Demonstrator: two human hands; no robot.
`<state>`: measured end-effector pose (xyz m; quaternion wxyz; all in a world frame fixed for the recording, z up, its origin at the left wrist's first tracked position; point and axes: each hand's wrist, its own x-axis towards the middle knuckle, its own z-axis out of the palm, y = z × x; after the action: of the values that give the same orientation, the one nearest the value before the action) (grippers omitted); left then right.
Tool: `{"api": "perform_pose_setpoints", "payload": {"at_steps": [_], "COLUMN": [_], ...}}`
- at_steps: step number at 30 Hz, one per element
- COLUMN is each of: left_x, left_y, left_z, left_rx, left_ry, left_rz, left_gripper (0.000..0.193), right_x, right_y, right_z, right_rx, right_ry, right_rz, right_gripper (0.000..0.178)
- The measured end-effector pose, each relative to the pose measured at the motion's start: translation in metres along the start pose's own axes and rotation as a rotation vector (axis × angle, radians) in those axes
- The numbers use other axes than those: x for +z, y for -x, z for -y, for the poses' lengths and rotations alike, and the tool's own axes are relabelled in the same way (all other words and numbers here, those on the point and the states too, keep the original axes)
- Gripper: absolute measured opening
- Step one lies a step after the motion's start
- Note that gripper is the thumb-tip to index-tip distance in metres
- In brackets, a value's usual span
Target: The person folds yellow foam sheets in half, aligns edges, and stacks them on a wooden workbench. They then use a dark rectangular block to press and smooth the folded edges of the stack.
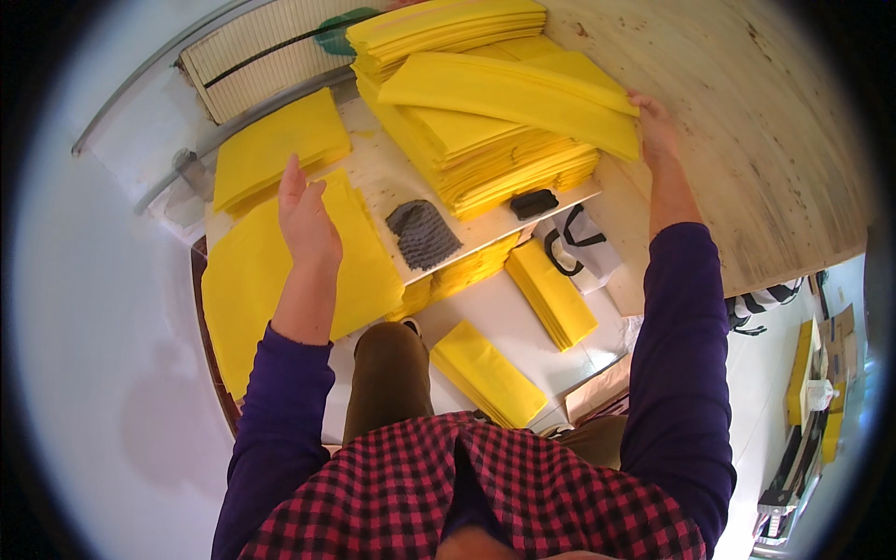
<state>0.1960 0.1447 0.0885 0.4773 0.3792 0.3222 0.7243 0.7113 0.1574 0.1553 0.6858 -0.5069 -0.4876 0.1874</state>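
The folded yellow strip (504,91) lies across the top of the tall yellow stack (523,168) on the work table (364,149). Its long axis runs from the upper left to the right and slightly downward, as seen from the wearer; the left end points toward the rear part of the stack, and the right end projects past the stack's right side. The strip is bright yellow, matte and cloth-like, long and narrow, folded lengthwise, with a smooth upper face and a gentle bow along its length. The right hand (656,131) grips the strip at its right end, fingers closed on the edge; the thumb's exact position cannot be told. The left hand (310,219) is empty, fingers extended and the grip unclosed, positioned over the large yellow sheets (359,271); whether it touches them cannot be told. A smaller yellow pile (280,145) sits behind those sheets. A grey knitted piece (423,233) and a black object (534,203) rest near the front edge of the table.
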Motion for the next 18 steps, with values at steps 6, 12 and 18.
{"api": "perform_pose_setpoints", "payload": {"at_steps": [6, 12, 18], "left_x": [-0.050, -0.122, -0.221], "left_y": [0.020, 0.049, 0.089], "left_z": [-0.006, -0.029, -0.048], "left_rx": [0.035, 0.089, 0.076], "left_ry": [-0.119, -0.341, -0.499], "left_rz": [0.057, -0.002, -0.185], "left_gripper": [0.052, 0.045, 0.042], "right_x": [-0.001, -0.006, 0.012], "right_y": [0.007, 0.002, 0.031], "right_z": [0.014, 0.028, 0.058], "right_rx": [0.026, -0.004, -0.250], "right_ry": [-0.001, 0.029, -0.039], "right_rz": [-0.003, -0.162, -0.197], "right_gripper": [0.022, 0.017, 0.012]}}
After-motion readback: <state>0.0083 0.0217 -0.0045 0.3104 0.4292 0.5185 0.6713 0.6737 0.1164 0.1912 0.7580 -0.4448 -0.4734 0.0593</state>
